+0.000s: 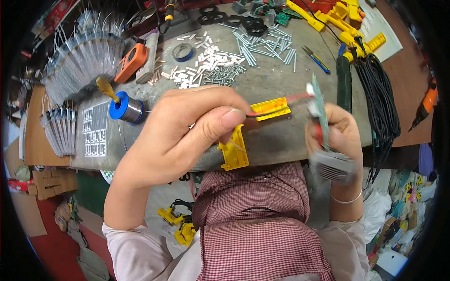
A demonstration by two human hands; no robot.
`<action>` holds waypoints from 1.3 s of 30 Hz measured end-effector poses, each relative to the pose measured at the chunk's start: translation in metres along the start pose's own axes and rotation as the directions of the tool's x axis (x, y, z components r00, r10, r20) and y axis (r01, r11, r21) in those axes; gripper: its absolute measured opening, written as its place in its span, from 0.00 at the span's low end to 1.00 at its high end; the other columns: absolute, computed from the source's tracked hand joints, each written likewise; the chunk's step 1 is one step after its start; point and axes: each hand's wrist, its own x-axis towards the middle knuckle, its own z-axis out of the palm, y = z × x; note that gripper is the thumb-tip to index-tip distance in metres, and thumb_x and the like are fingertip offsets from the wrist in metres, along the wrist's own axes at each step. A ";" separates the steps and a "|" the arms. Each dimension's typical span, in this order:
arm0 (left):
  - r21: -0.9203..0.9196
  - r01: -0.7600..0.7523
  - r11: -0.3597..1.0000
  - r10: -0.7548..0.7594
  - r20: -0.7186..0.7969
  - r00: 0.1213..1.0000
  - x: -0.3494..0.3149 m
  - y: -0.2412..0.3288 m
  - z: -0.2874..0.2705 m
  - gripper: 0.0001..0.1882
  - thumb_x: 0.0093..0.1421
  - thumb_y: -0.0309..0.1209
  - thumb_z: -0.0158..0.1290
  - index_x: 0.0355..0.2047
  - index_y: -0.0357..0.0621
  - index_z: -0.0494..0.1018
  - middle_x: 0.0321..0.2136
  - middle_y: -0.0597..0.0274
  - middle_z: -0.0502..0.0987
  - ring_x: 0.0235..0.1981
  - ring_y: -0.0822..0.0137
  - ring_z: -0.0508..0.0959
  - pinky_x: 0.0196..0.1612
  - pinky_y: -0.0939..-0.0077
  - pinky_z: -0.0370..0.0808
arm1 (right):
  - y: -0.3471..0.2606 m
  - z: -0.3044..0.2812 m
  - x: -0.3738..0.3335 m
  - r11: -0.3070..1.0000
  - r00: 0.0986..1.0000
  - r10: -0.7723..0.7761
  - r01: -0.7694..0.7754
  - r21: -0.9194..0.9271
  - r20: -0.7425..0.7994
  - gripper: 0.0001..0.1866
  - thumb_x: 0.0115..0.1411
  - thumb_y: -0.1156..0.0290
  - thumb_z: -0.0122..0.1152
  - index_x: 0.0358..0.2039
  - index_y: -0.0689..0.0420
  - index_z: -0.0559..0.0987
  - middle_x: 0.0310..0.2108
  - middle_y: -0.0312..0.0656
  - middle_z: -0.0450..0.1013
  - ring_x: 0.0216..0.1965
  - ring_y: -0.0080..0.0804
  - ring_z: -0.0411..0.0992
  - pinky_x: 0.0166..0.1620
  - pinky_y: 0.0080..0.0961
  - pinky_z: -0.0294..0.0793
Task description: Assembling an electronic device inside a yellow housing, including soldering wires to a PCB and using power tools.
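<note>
While the left hand pinches a wire and the right hand grips the board, the yellow shells between them lie unjoined

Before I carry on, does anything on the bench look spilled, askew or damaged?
I see no plain damage. The white pieces and screws lie loose in scattered heaps on the bench, which could suggest a spill, though they may be set out so. The board in the right fingers is blurred, so I can't judge it.
</note>
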 end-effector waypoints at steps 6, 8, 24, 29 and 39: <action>0.297 0.338 0.893 -0.347 -0.024 0.938 0.011 0.007 0.007 0.08 0.57 0.18 0.49 0.37 0.30 0.75 0.24 0.57 0.78 0.19 0.74 0.74 0.25 0.82 0.70 | 0.019 0.013 0.009 0.377 0.775 -0.632 0.295 -0.878 -0.011 0.08 0.52 0.74 0.68 0.27 0.62 0.77 0.20 0.37 0.71 0.19 0.19 0.67 0.23 0.19 0.66; 0.393 0.282 0.875 -0.293 -0.034 0.956 0.014 -0.005 0.009 0.08 0.56 0.18 0.50 0.36 0.31 0.75 0.25 0.57 0.78 0.21 0.71 0.75 0.27 0.80 0.71 | 0.028 0.015 0.011 0.537 0.819 -0.565 0.270 -0.799 -0.102 0.07 0.55 0.74 0.67 0.28 0.63 0.77 0.20 0.37 0.72 0.21 0.17 0.68 0.24 0.19 0.66; 0.672 0.125 0.730 -0.324 0.179 0.929 0.040 -0.043 0.018 0.09 0.48 0.21 0.60 0.32 0.36 0.78 0.27 0.53 0.78 0.28 0.55 0.77 0.32 0.68 0.73 | 0.073 -0.013 0.004 0.799 0.954 -0.225 0.065 -0.597 -0.198 0.08 0.56 0.75 0.64 0.33 0.60 0.74 0.18 0.38 0.70 0.17 0.21 0.69 0.21 0.21 0.66; 0.768 0.017 0.641 -0.343 0.267 0.901 0.045 -0.044 0.021 0.09 0.44 0.19 0.62 0.29 0.38 0.78 0.26 0.56 0.77 0.27 0.56 0.76 0.31 0.66 0.72 | 0.081 -0.016 0.006 0.677 0.941 -0.338 0.230 -0.699 -0.017 0.13 0.53 0.76 0.64 0.37 0.59 0.71 0.22 0.42 0.71 0.21 0.39 0.73 0.24 0.33 0.71; 0.818 -0.017 0.575 -0.405 0.303 0.863 0.053 -0.043 0.021 0.08 0.43 0.20 0.60 0.27 0.40 0.78 0.22 0.61 0.75 0.26 0.60 0.74 0.27 0.69 0.71 | 0.093 -0.024 0.006 0.715 0.930 -0.361 0.321 -0.622 0.065 0.27 0.48 0.80 0.66 0.50 0.67 0.71 0.21 0.40 0.71 0.18 0.31 0.72 0.22 0.25 0.74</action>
